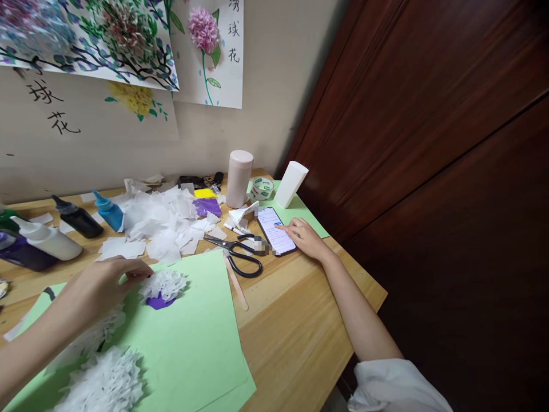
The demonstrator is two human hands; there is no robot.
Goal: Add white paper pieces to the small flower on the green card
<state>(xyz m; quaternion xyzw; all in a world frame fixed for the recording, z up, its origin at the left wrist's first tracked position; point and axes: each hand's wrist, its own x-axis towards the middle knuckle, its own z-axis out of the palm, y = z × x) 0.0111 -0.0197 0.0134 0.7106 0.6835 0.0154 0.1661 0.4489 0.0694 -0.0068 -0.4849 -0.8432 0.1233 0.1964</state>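
My right hand (302, 236) is over a lit phone (274, 232) lying on the table, its index finger on the screen and the other fingers curled. At the left, my left hand (122, 274) reaches over green paper (201, 332), its fingers bent together at the edge of a small white ruffled paper flower (165, 284). Whatever may be between those fingertips is too small to make out. A purple piece (160, 301) shows under that flower. A larger white ruffled flower (107, 380) lies nearer, and another is partly hidden by my left forearm.
Black-handled scissors (245, 257) and a wooden stick (237, 284) lie between my hands. Behind are torn white paper (163, 217), a pink cup (239, 180), tape (262, 187) and a white cylinder (291, 184). Paint bottles (77, 217) stand or lie at left. A dark wooden panel (429, 143) borders the right.
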